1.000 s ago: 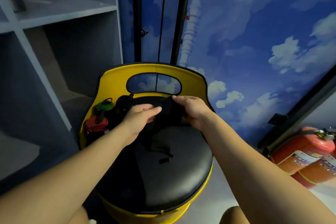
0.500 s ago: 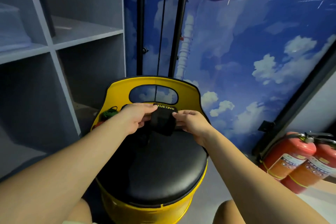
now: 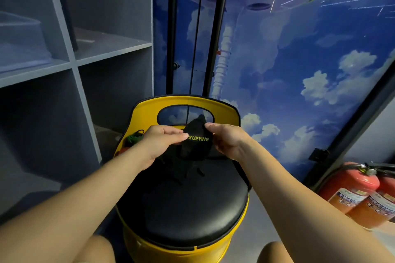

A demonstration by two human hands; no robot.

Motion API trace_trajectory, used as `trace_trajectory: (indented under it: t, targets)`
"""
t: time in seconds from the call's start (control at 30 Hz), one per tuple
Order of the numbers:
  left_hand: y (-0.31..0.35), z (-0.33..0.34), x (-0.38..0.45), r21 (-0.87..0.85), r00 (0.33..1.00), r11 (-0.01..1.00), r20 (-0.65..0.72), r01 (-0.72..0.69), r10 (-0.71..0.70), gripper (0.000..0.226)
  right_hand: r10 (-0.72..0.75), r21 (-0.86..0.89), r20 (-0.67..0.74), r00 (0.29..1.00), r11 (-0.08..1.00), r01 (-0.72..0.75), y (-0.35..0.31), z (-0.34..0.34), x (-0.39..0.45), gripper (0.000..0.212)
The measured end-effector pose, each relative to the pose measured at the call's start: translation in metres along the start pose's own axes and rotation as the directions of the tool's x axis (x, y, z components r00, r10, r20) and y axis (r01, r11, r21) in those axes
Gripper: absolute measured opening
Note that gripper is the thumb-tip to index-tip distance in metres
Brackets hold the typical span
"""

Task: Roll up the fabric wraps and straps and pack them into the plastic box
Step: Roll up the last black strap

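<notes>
Your left hand (image 3: pixel 159 144) pinches the left edge of the black wrap (image 3: pixel 195 142), thumb and fingertips closed on the fabric just beside the yellow "XUEYING" lettering. Your right hand (image 3: pixel 227 141) pinches the wrap's right upper edge, fingers curled round it. The wrap hangs between your fingertips, lifted above the stool (image 3: pixel 192 205), its top corner poking up past your right fingers. Below your fingers, black straps (image 3: pixel 192 174) trail onto the black seat. Beyond your left knuckles, a green roll (image 3: pixel 134 137) and something red beneath it sit at the seat's left edge, against the yellow backrest (image 3: pixel 145 111).
</notes>
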State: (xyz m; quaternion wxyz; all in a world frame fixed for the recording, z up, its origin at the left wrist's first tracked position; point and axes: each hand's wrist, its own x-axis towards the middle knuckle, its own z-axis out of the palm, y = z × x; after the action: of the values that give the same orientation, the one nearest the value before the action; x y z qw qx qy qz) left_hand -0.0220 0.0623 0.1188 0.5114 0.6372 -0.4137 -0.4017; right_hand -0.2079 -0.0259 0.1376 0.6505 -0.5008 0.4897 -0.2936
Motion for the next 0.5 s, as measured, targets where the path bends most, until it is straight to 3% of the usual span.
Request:
trace_trajectory:
  t: [0.2,0.4,0.5]
  targets:
    - [0.014,-0.003,0.004,-0.145,0.979,0.969,0.057,0.202,-0.196,0.026,-0.219,0.042,0.060,0.974,0.975,0.217,0.004,0.003,-0.012,0.017]
    - [0.022,0.012,0.002,-0.166,0.980,0.966,0.038,0.198,-0.195,0.019,-0.317,-0.016,-0.010,0.949,0.948,0.316,0.011,-0.007,-0.019,0.016]
    - [0.022,0.021,-0.002,-0.146,0.995,0.985,-0.029,0.090,-0.096,0.015,-0.365,-0.068,-0.045,0.930,0.930,0.362,0.015,-0.013,-0.023,0.015]
